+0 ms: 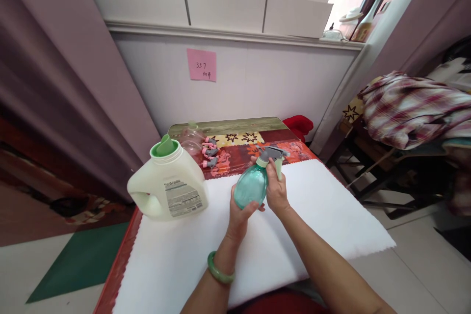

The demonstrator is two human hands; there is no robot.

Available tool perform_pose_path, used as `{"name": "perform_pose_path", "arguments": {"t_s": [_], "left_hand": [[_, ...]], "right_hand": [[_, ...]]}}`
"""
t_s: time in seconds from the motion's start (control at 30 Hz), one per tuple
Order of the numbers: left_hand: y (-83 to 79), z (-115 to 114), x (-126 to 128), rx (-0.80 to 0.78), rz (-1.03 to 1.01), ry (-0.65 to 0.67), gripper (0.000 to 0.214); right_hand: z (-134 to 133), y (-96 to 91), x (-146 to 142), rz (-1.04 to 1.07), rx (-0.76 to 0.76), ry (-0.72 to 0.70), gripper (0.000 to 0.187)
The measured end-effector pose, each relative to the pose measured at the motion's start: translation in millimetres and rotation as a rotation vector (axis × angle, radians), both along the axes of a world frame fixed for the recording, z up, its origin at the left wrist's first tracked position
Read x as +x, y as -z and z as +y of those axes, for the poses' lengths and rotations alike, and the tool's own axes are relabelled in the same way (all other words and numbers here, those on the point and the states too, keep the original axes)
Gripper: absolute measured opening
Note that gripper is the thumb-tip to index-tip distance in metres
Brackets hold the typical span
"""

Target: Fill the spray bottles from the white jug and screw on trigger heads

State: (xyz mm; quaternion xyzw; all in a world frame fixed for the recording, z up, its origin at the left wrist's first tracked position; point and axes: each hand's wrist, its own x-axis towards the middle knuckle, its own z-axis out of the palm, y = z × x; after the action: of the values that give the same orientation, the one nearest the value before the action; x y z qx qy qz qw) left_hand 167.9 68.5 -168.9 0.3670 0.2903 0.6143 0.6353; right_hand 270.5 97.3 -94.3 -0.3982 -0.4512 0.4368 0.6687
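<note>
A teal see-through spray bottle (251,186) with a grey and pale green trigger head (272,153) is held above the white cloth (312,206), tilted to the right. My left hand (241,211), below a green bangle, is wrapped round the bottle's lower body. Around the neck and trigger, my right hand (275,186) is closed, its fingers partly hidden behind the bottle. To the left stands a large cream jug (180,186) with a green spout in its open neck.
Several clear pink spray bottles (191,143) with grey-pink heads lie behind the jug on the patterned table cover (235,157). A wall with a pink note (201,65) rises behind the table. Plaid clothing (415,108) is heaped at the right.
</note>
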Motion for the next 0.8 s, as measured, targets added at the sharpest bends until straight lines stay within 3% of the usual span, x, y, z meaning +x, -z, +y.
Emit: {"name": "perform_pose_path", "arguments": {"t_s": [0.13, 0.33, 0.43, 0.8], "left_hand": [[-3.1, -2.3, -2.1, -0.062, -0.096, 0.158, 0.059], [-3.5, -0.2, -10.6, -0.208, -0.223, 0.485, 0.096], [-0.8, 2.2, -16.5, -0.257, -0.289, 0.6, 0.105], [4.7, 6.7, -25.3, -0.313, -0.386, 0.741, 0.108]], "right_hand": [[6.0, -0.5, 9.6, 0.106, -0.05, -0.085, 0.037], [11.1, -17.7, 30.2, 0.132, -0.087, -0.374, 0.034], [11.9, -24.4, 33.6, 0.092, -0.094, -0.438, 0.039], [19.6, -18.1, 31.1, 0.013, -0.04, -0.455, 0.036]]}}
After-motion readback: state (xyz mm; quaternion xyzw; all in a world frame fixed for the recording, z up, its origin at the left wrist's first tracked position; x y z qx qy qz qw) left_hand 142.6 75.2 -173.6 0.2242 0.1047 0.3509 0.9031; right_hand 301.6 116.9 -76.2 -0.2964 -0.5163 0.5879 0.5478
